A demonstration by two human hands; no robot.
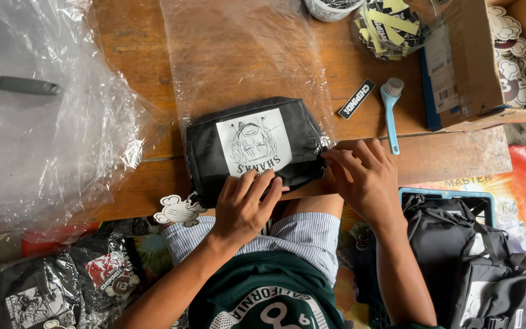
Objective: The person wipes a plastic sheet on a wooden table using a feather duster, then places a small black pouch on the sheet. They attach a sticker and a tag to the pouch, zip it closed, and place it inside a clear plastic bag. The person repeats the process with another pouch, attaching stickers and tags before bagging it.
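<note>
Black fabric pouch (254,146) with a white rectangular printed panel: lies on the brown wooden table (458,155), partly inside a clear plastic sleeve (245,55). Left hand (245,204): palm down on the pouch's near edge, fingers spread. Right hand (366,176): fingertips pinching the sleeve at the pouch's right end. White cloud-shaped paper tag (178,210): hangs off the pouch's near left corner. Light-blue long-handled brush (389,113): on the table, right of the pouch. Small black rectangular label (356,99): just beside the brush. Open brown cardboard box (476,61): far right. Crumpled clear plastic sheeting (38,122): left. Black bags in a blue crate (470,256): lower right.
</note>
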